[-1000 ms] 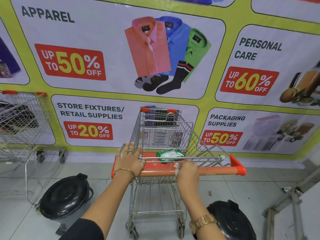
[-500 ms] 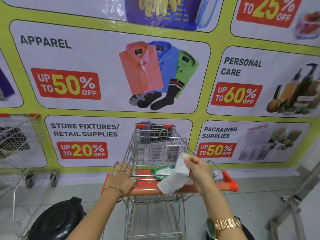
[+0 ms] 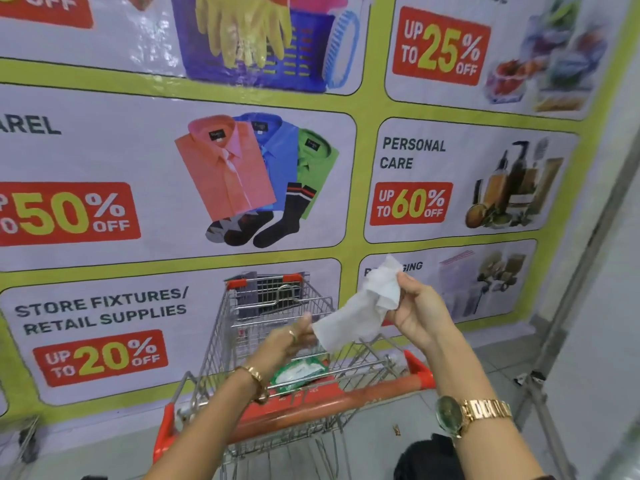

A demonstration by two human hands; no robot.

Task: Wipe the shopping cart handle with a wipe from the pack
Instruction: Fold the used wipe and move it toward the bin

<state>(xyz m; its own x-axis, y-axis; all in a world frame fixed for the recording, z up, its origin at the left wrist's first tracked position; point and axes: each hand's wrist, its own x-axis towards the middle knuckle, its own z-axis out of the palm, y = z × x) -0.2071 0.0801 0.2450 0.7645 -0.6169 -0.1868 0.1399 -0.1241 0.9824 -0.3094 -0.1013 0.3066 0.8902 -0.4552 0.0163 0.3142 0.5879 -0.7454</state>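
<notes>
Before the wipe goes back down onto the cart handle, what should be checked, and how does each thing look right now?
1. Wipe in hand: ok, the right hand pinches its upper part and the left hand holds its lower edge.
2. Wipe spread open: not ok, the top is bunched.
3. Orange cart handle free to wipe: ok, neither hand rests on it.
4. Wipe pack out of the way: ok, it lies in the cart seat behind the handle.
5. Pack flap closed: cannot tell.
6. Wipe clean enough to use: cannot tell from this view.
</notes>
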